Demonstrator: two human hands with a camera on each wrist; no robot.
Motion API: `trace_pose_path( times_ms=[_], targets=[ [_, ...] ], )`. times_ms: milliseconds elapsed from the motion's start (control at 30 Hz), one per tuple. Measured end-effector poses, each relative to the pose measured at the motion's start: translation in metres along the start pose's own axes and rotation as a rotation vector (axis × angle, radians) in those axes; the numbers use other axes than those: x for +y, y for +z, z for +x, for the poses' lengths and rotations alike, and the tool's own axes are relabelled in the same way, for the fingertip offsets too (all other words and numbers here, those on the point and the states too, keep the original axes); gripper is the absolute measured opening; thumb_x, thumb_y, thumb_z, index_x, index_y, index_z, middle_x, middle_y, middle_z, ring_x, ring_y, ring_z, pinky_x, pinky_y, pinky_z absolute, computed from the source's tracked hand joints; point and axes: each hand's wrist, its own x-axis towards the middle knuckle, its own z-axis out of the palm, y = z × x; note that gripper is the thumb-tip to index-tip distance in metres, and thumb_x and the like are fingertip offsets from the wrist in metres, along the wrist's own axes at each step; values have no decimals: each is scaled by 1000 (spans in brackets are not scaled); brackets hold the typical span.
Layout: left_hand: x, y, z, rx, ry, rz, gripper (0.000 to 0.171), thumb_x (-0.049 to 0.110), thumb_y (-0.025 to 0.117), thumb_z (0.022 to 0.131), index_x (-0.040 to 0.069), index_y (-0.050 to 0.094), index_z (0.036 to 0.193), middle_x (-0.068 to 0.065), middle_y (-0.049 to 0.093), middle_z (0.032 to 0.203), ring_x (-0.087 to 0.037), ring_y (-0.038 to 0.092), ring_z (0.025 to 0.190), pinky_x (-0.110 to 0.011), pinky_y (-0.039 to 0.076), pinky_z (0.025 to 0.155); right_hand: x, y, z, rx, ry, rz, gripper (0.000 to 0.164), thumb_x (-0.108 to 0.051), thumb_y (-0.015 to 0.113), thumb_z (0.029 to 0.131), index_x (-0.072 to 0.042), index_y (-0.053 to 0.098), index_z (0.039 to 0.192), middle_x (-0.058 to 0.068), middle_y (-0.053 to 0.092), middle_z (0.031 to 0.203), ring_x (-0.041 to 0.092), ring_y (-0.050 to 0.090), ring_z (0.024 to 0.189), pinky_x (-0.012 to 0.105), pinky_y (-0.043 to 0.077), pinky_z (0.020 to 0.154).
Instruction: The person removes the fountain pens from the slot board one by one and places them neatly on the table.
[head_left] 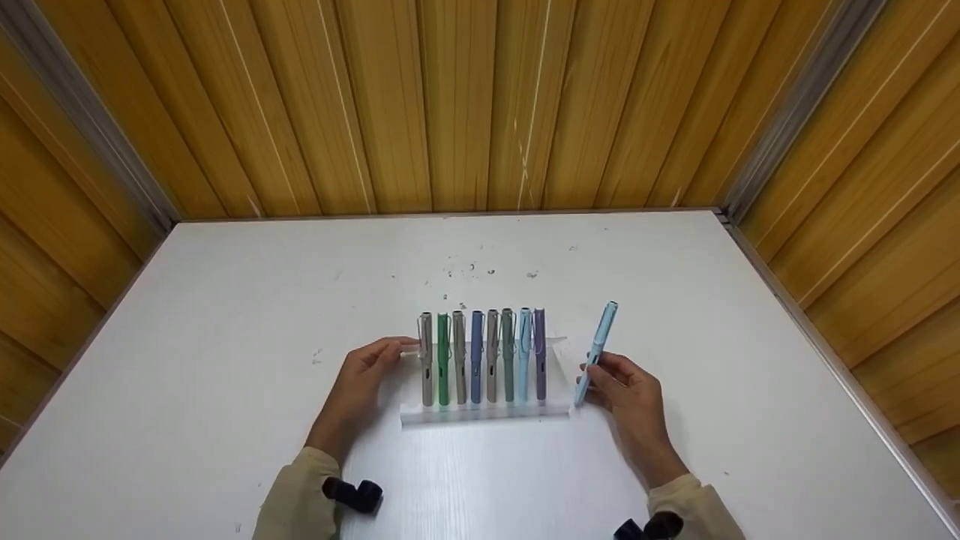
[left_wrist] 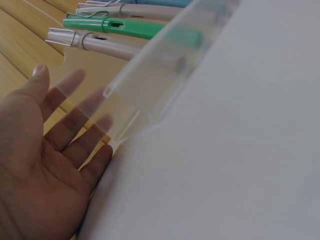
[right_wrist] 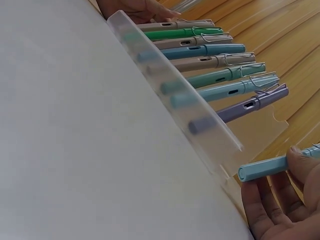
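Inspection of the white tabletop point(head_left: 225, 360) finds a clear acrylic pen rack point(head_left: 486, 412) standing near its middle, carrying 8 capped pens side by side, clips up and leaning back against the rack's rear panel. From the person's left to right they read: grey pen point(head_left: 426, 360), green pen point(head_left: 443, 360), a second grey, a blue pen point(head_left: 476, 356), a third grey, a grey-green, a light blue and a purple pen point(head_left: 540, 352). The left hand point(head_left: 367, 367) lies at the rack's left end with its fingers point(left_wrist: 75, 125) straight and relaxed; in the left wrist view they show through the clear panel, resting against its edge and gripping nothing. The right hand point(head_left: 626, 382) is just beside the rack's right end and holds a 9th pen, a loose light blue pen point(head_left: 598, 349), pinched between thumb and curled fingers point(right_wrist: 272, 192) at its lower part. That pen stands tilted, its lower tip close to the tabletop by the rack's right corner and its capped end leaning away from the person. In the right wrist view its end sits just beyond the rack's front lip, apart from the purple pen. Beige sleeves point(head_left: 300, 495) cover both forearms, each with a dark strap at the wrist. Wooden panelled walls point(head_left: 480, 105) enclose the tabletop on 3 sides.
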Motion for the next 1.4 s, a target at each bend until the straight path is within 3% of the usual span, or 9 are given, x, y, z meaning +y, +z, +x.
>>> trace_pose_path(
  times_ms=[267, 533, 767, 1067, 1400],
  targets=[
    [1, -1, 1, 7, 0, 12, 32, 37, 52, 105, 18, 74, 118, 3, 70, 124, -16, 53, 131, -41, 36, 114, -1, -17, -16, 18, 49, -81, 30, -8, 67, 97, 4, 63, 124, 21, 65, 113, 23, 69, 91, 35, 60, 82],
    [-1, -2, 0, 21, -3, 7, 30, 33, 52, 105, 17, 74, 118, 1, 70, 125, -16, 54, 131, -40, 35, 114, -3, -18, -32, 9, 114, -112, 26, -3, 66, 95, 5, 64, 120, 18, 67, 108, 25, 70, 90, 37, 61, 81],
    [-1, -2, -2, 21, -3, 12, 31, 36, 52, 105, 18, 74, 118, 2, 69, 126, -16, 54, 131, -41, 35, 114, -3, -11, -43, -5, 146, -117, 22, -1, 69, 92, 6, 67, 113, 16, 71, 99, 24, 69, 80, 40, 62, 74],
    [0, -1, -3, 6, 8, -21, 33, 39, 53, 104, 18, 74, 117, 2, 70, 125, -16, 54, 130, -42, 35, 114, -2, 5, -58, -152, 180, -149, 29, -7, 74, 90, 9, 66, 113, 14, 71, 95, 24, 71, 84, 43, 62, 74],
    [2, 1, -1, 7, 11, -45, 31, 36, 53, 104, 18, 74, 118, 2, 69, 127, -17, 54, 132, -43, 33, 116, -1, 33, -71, -232, 214, -171, 30, -11, 75, 89, 7, 67, 111, 12, 72, 95, 21, 70, 83, 40, 62, 73]
  ],
)
